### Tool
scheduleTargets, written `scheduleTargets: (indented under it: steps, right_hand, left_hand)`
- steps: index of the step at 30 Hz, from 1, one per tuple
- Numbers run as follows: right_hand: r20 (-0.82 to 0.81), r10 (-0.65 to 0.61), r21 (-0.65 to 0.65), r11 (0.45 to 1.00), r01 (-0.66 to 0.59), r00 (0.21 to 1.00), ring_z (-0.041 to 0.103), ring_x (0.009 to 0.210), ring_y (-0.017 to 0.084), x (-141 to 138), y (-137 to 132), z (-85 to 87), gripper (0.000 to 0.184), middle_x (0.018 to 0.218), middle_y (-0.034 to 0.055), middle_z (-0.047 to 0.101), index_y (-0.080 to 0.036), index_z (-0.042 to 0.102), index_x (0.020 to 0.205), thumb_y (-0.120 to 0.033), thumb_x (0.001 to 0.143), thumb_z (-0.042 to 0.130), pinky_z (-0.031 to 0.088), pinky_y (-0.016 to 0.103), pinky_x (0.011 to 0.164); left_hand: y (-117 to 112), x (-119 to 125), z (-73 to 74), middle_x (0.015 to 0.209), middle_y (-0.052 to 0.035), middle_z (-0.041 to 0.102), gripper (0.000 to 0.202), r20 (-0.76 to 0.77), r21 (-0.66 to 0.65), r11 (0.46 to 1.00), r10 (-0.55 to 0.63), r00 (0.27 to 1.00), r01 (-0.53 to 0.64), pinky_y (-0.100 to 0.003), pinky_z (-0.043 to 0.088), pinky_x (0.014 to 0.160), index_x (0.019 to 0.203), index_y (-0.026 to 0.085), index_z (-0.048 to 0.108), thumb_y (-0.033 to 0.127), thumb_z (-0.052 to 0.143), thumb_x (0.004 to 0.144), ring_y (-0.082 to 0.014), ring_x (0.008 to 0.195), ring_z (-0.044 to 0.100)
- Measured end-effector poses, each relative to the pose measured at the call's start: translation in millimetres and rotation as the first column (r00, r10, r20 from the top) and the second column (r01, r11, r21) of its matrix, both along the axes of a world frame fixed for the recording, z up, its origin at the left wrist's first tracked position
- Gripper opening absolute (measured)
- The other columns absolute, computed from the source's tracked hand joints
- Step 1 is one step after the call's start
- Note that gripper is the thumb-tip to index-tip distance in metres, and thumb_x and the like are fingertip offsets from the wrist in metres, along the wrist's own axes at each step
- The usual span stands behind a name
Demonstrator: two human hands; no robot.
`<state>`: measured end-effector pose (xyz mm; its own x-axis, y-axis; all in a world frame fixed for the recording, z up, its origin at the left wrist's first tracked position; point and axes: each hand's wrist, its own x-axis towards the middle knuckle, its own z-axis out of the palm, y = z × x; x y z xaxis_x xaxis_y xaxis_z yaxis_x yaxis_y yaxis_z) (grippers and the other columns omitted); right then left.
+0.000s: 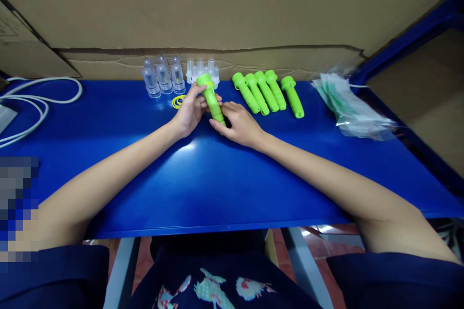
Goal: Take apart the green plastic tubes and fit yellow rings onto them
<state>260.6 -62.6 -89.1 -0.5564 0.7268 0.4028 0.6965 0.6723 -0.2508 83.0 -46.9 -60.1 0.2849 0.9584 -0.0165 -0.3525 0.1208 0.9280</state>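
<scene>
Loosely curled; both hands (190,110) (239,124) seemingly around one green tube (212,102)

Dark navy clothing is worn. The left sleeve (72,270) and the right sleeve (395,277) are cut short and loose, and each is finished with a plain hem. Dark cloth (224,258) is also worn across the lap, where it is decorated with printed motifs (213,292) in pale green, bluish white and touches of red. The left forearm (123,166), the right forearm (319,171), the left hand (192,110) and the right hand (241,123) are left bare.
</scene>
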Motion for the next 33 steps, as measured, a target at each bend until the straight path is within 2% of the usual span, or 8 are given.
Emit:
scheduleTargets:
  steps: [5, 12, 16, 21, 26, 33]
  right_hand:
    - [-0.010, -0.010, -0.009, 1.000, 0.010, 1.000, 0.065, 0.099, 0.035, -1, -1, 0.4, 0.043, 0.106, 0.0197, 0.072, -0.012, 0.067, 0.113, -0.051, 0.105, 0.049, 0.051, 0.050, 0.090]
    - [-0.196, -0.092, -0.019, 0.996, 0.090, 0.976, 0.068, 0.100, 0.033, 3, 2, -5.9, 0.027, 0.113, 0.0161, 0.069, -0.019, 0.060, 0.114, -0.041, 0.101, 0.056, 0.056, 0.049, 0.089]
    - [-0.220, -0.118, -0.012, 0.993, 0.119, 0.968, 0.072, 0.100, 0.033, 2, 0, -6.3, 0.037, 0.114, 0.0169, 0.072, -0.016, 0.058, 0.128, -0.038, 0.098, 0.057, 0.057, 0.047, 0.088]
    - [-0.277, -0.227, -0.033, 0.973, 0.226, 0.934, 0.069, 0.072, 0.027, 8, -1, -5.4, 0.062, 0.091, 0.0070, 0.071, -0.018, 0.040, 0.151, -0.048, 0.100, 0.058, 0.055, 0.041, 0.069]
    - [-0.297, -0.322, -0.023, 0.944, 0.330, 0.899, 0.066, 0.068, 0.030, 19, 11, -12.4, 0.060, 0.077, 0.0046, 0.067, -0.020, 0.043, 0.147, -0.059, 0.102, 0.054, 0.055, 0.047, 0.070]
    - [-0.231, -0.374, -0.048, 0.926, 0.373, 0.898, 0.063, 0.065, 0.031, 24, 21, -24.0, 0.068, 0.071, 0.0050, 0.067, -0.016, 0.039, 0.154, -0.054, 0.100, 0.057, 0.054, 0.050, 0.071]
  left_hand:
    - [1, -1, -0.5, 0.104, -0.0065, 0.081, 0.044, -0.007, 0.002, 1.000, -0.031, 0.999, 0.031, -0.037, 0.057, 0.098, 0.131, 0.021, 0.056, 0.054, 0.053, 0.101, -0.0267, 0.116, 0.077]
    - [-1, 0, -2.7, 0.123, -0.0062, 0.080, 0.043, -0.026, 0.064, 0.998, -0.017, 1.000, 0.019, -0.031, 0.056, 0.092, 0.143, 0.024, 0.056, 0.045, 0.051, 0.106, -0.0229, 0.122, 0.076]
    - [0, 0, -5.1, 0.129, -0.0068, 0.078, 0.038, -0.019, 0.074, 0.997, -0.012, 1.000, 0.013, -0.029, 0.056, 0.091, 0.139, 0.022, 0.060, 0.041, 0.054, 0.106, -0.0220, 0.125, 0.073]
    - [1, 0, -6.1, 0.132, -0.0085, 0.076, 0.035, -0.027, 0.040, 0.999, 0.018, 0.999, -0.017, -0.029, 0.055, 0.092, 0.132, 0.022, 0.064, 0.041, 0.061, 0.102, -0.0235, 0.126, 0.072]
    - [0, -1, -5.6, 0.131, -0.0083, 0.076, 0.035, -0.052, 0.027, 1.000, 0.017, 0.999, -0.016, -0.029, 0.053, 0.094, 0.131, 0.021, 0.065, 0.040, 0.061, 0.101, -0.0230, 0.124, 0.071]
    - [2, -1, -8.4, 0.122, -0.0069, 0.077, 0.024, -0.054, 0.074, 0.997, -0.006, 0.999, 0.010, -0.023, 0.050, 0.080, 0.116, 0.018, 0.069, 0.034, 0.060, 0.100, -0.0168, 0.106, 0.073]
